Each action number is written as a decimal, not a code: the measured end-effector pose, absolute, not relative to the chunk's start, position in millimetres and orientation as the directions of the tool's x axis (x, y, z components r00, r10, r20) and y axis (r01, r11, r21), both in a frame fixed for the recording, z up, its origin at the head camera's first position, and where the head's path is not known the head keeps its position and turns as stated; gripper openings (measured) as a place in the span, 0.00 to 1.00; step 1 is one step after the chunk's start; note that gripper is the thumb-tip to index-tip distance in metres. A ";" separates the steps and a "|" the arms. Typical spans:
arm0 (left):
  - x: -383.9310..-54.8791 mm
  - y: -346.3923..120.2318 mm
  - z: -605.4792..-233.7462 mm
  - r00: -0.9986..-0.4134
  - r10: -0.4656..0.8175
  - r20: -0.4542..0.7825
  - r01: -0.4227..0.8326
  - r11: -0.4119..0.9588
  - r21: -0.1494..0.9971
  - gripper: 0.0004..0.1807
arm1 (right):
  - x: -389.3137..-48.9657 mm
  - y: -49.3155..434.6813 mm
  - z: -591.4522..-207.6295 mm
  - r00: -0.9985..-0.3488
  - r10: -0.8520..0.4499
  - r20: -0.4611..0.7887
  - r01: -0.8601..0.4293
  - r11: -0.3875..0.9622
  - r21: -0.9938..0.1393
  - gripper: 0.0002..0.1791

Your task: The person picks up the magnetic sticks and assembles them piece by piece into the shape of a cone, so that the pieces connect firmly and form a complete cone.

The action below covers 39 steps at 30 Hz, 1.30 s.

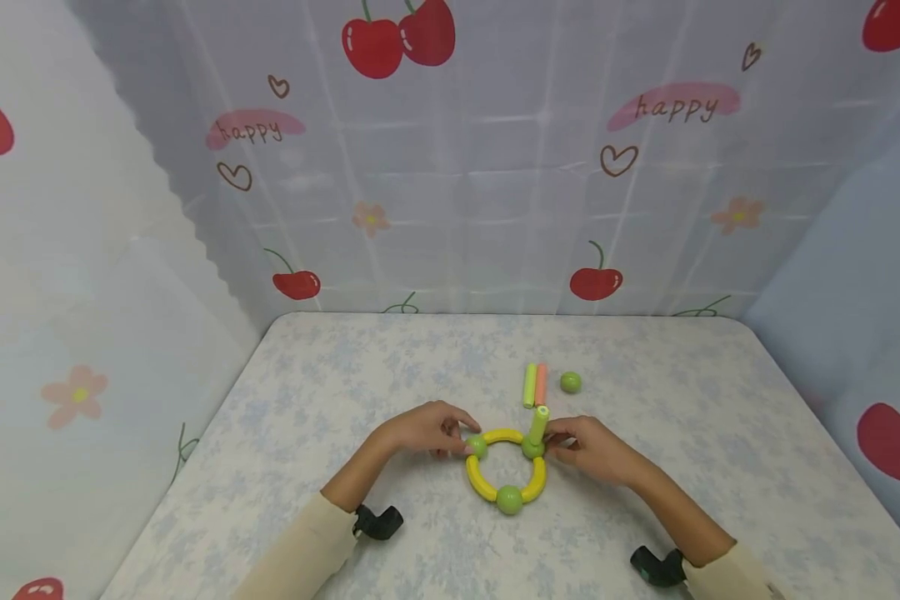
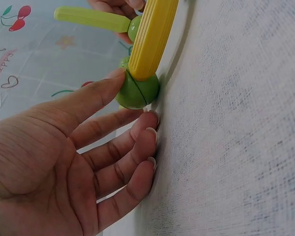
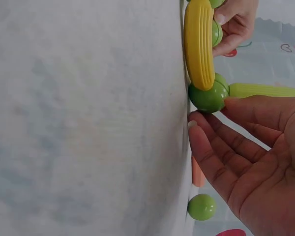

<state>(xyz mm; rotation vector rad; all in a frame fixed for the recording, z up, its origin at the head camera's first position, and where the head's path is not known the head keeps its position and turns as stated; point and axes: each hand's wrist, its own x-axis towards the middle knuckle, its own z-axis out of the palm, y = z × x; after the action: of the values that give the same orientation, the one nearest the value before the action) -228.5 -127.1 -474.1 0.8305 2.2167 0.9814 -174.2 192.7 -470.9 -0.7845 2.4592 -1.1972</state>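
Note:
A ring of yellow curved rods (image 1: 481, 479) joined by green balls (image 1: 509, 500) lies flat on the table. My left hand (image 1: 429, 429) pinches the ring's left ball (image 2: 137, 92) between thumb and index finger, the other fingers loosely bent beside it. On the opposite side my right hand (image 1: 594, 450) holds the right ball (image 3: 206, 98) with the thumb and fingertips. From that right ball a straight light-green rod (image 1: 540, 425) sticks up. The third ball sits at the near side of the ring, touched by neither hand.
Behind the ring a light-green rod (image 1: 530, 385) and an orange-pink rod (image 1: 542, 383) lie side by side. A loose green ball (image 1: 571, 382) rests to their right. The table (image 1: 345, 358) has a pale floral cover, with a cherry-printed curtain (image 1: 480, 208) behind it.

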 end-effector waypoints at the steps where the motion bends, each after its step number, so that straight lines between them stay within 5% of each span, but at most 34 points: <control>1: -229.7 -126.4 -474.5 -0.647 0.722 -0.245 0.302 0.538 0.787 0.21 | -173.0 193.9 -470.7 -0.806 -0.591 -0.030 -0.338 0.501 -0.797 0.15; 15: -243.8 -112.5 -481.1 -0.736 0.644 -0.209 0.272 0.563 0.780 0.19 | -158.5 199.0 -468.2 -0.778 -0.624 -0.077 -0.281 0.455 -0.845 0.17; 26: -246.7 -95.8 -488.2 -0.767 0.639 -0.066 0.375 0.529 0.761 0.14 | -147.0 190.9 -463.8 -0.724 -0.682 -0.106 -0.273 0.424 -0.863 0.18; 39: -244.7 -86.3 -490.4 -0.753 0.658 -0.009 0.435 0.508 0.743 0.13 | -136.6 183.7 -465.0 -0.682 -0.723 -0.112 -0.276 0.396 -0.876 0.19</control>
<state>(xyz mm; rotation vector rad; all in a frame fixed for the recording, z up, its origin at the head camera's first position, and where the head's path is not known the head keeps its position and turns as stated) -244.7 -86.3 -490.4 0.9189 2.4638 1.0924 -136.6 183.7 -465.0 -0.8535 2.1755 -1.2319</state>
